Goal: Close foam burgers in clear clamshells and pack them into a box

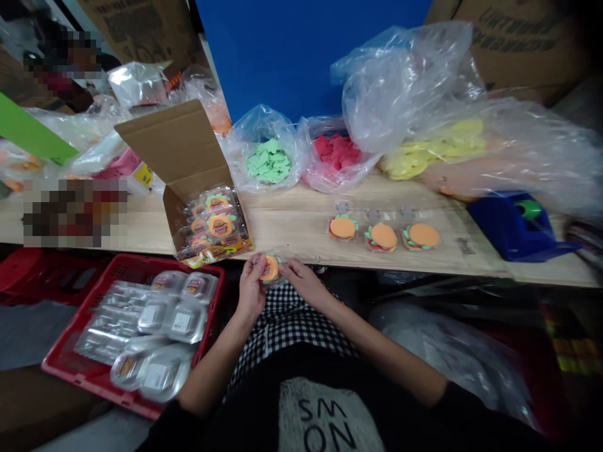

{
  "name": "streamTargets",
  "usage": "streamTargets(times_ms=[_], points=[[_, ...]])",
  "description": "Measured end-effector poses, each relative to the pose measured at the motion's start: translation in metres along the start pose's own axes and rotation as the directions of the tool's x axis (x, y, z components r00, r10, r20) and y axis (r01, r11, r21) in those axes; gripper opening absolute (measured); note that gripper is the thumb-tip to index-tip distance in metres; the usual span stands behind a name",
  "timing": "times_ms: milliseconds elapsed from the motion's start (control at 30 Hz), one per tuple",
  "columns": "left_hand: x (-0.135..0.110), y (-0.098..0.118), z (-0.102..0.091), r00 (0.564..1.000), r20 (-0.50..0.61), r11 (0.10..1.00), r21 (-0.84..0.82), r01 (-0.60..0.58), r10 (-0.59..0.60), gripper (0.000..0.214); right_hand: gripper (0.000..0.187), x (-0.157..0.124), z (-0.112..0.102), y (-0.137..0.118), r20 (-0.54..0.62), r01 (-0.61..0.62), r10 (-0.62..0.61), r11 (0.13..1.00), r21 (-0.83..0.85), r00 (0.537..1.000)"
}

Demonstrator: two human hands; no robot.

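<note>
My left hand [250,290] and my right hand [301,280] meet just off the front edge of the wooden table [292,229]. Between their fingers they pinch a small orange foam burger [270,269] with green trim. Farther right on the table, several similar burgers lie in a row, the nearest being [342,228], each apparently on a clear tray. To the left of my hands, a cardboard box [188,150] holds stacked packaged burgers [219,225].
A red plastic basket [132,270] of sealed clear packs sits below the table at left. Along the back stand bags of green foam [268,162], red foam [336,154] and yellow foam [433,147]. A blue tape dispenser [513,226] stands at right, beside loose plastic sheeting [532,147].
</note>
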State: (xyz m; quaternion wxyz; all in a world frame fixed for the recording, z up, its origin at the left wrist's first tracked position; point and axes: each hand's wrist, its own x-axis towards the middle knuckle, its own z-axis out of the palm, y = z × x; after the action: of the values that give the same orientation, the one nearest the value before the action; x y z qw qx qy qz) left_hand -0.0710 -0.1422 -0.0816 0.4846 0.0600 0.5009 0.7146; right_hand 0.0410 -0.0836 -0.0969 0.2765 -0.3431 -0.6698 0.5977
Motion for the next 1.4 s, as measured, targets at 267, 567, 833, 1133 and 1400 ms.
streamTargets(times_ms=[267,567,833,1133,1400], points=[[-0.008,-0.002,-0.002,0.982,0.19,0.997,0.077,-0.023,0.008,0.028,0.033,-0.009,-0.025,-0.006,0.085,0.089,-0.089,0.996,-0.004,0.992],[-0.011,-0.005,-0.043,0.913,0.403,0.744,0.628,-0.229,-0.059,0.017,0.031,-0.028,-0.036,0.013,0.562,0.383,-0.13,0.851,-0.36,0.817],[-0.012,-0.011,-0.043,0.934,0.353,0.701,0.678,-0.22,-0.049,0.012,0.028,-0.038,-0.029,0.02,0.535,0.335,-0.116,0.881,-0.333,0.837],[-0.013,-0.031,-0.057,0.978,0.173,0.756,0.654,-0.025,-0.118,0.02,0.03,-0.042,-0.022,0.032,0.527,0.254,-0.016,0.888,-0.383,0.85],[-0.014,-0.022,-0.068,0.981,0.173,0.77,0.637,-0.044,-0.087,0.019,0.024,-0.04,-0.014,0.039,0.407,0.12,-0.001,0.957,-0.265,0.913]])
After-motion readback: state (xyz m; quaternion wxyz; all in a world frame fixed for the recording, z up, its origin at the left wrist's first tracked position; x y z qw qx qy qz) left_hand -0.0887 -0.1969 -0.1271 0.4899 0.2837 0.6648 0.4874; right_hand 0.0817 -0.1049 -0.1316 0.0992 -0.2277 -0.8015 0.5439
